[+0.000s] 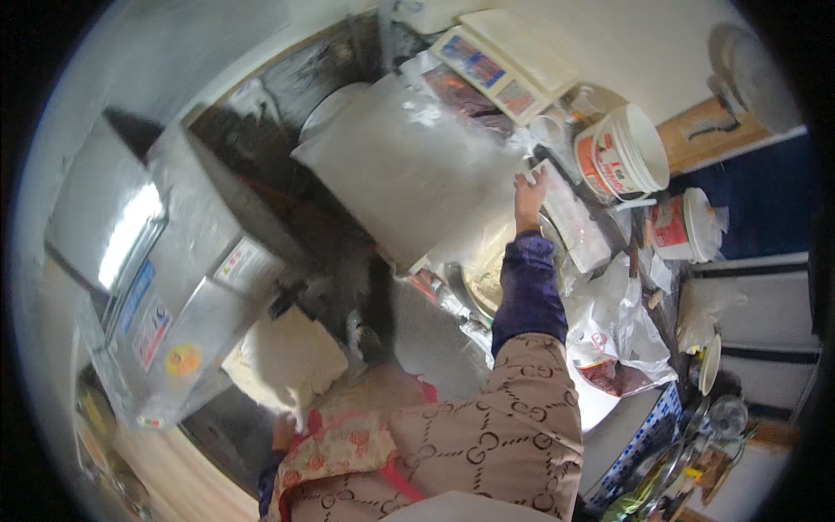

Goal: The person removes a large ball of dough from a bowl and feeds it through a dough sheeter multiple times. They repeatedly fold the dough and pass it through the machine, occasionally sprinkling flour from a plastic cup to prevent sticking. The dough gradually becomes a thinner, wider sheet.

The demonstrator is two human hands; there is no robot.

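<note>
My right hand [529, 198] reaches forward with its fingers apart, between the edge of a large pale grey sheet or board [409, 165] and a long white packet [576, 217]. Whether its fingertips touch either one I cannot tell. Under my right forearm lies a round metal bowl with pale yellow dough or flour [489, 270]. At the lower left, my left hand [283, 430] is only partly in view, just below a thick pale slab of dough [287, 358]. Its fingers are mostly hidden, so its grip does not show.
A boxy metal machine [196, 296] stands at the left, beside the dough slab. White buckets [622, 157] with red labels, a cream tray [513, 65] and crumpled plastic bags [622, 322] crowd the right side. Dishes [726, 418] sit at the lower right.
</note>
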